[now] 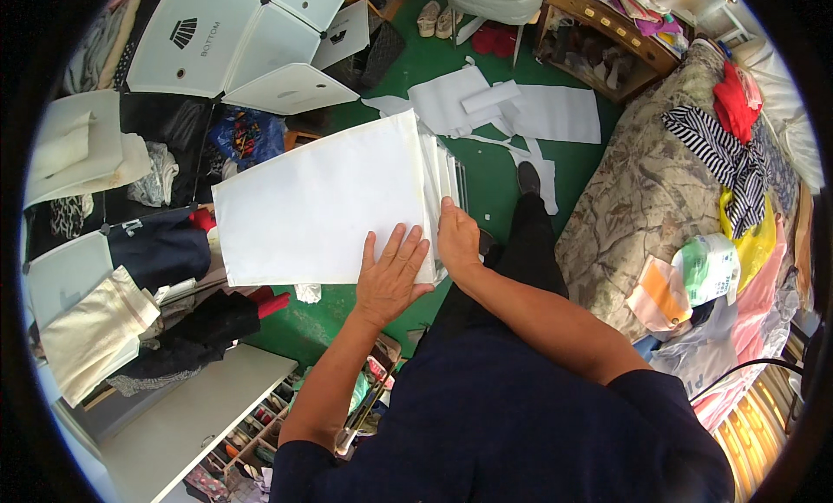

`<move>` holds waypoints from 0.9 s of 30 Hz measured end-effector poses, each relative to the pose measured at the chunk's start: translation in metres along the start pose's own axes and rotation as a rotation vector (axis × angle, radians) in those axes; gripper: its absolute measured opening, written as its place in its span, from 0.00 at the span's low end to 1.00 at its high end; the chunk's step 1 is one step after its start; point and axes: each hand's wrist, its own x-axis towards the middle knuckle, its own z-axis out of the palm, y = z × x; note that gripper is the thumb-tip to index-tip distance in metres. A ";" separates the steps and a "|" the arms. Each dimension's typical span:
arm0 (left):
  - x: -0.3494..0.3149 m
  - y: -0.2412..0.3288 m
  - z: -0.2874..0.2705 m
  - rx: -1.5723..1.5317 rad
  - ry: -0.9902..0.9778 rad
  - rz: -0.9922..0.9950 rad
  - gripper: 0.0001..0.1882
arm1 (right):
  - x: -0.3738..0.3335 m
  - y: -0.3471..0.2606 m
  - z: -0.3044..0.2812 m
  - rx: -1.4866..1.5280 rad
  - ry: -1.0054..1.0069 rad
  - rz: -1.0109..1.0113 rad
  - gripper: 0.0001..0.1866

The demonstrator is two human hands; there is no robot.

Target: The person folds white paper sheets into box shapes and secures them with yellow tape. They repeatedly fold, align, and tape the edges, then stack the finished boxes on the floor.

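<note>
In front of me is a large white box-like piece with a smooth flat top. Several thin white layers show along its right side, with a clear-looking strip at the far right. My left hand lies flat on the near right part of the top, fingers spread. Against the layered side is my right hand, its thumb pointing up and its fingers curled round the edge. The fingertips of that hand are partly hidden.
Cut white sheets lie on the green floor ahead, near my shoe. A bed with a patterned cover stands right, holding clothes and bags. White cube shelving with clothes fills the left. A wooden cabinet stands far right.
</note>
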 end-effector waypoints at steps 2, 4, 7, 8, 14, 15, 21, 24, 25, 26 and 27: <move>0.000 0.000 0.002 0.000 0.011 -0.001 0.49 | 0.001 0.002 0.001 0.006 -0.001 0.016 0.35; 0.000 0.000 0.003 0.002 0.012 -0.001 0.49 | 0.002 0.003 0.003 0.012 0.002 0.018 0.34; -0.001 -0.001 0.003 0.002 0.004 -0.001 0.49 | 0.000 0.002 0.005 0.025 0.004 -0.003 0.33; -0.001 -0.001 0.003 0.000 0.006 -0.004 0.49 | 0.000 0.001 0.005 0.034 0.001 -0.012 0.32; -0.001 -0.002 0.001 -0.013 0.004 -0.011 0.47 | 0.001 0.006 0.011 0.072 0.034 -0.061 0.31; -0.001 -0.002 0.002 -0.019 0.001 -0.015 0.47 | 0.002 0.008 0.014 0.082 0.042 -0.066 0.31; 0.002 -0.004 0.000 -0.021 -0.027 -0.014 0.46 | 0.007 0.011 0.024 0.086 0.006 -0.089 0.29; 0.000 -0.006 -0.002 -0.007 -0.075 -0.004 0.45 | 0.002 0.003 0.023 0.105 -0.103 -0.042 0.30; 0.002 -0.006 -0.003 -0.015 -0.070 0.002 0.45 | 0.007 0.014 0.027 0.195 -0.139 -0.039 0.28; 0.006 -0.006 -0.004 -0.023 -0.065 0.009 0.44 | 0.014 0.025 0.034 0.286 -0.175 -0.036 0.27; 0.005 -0.006 -0.003 -0.035 -0.061 0.005 0.44 | 0.015 0.024 0.037 0.370 -0.217 -0.030 0.25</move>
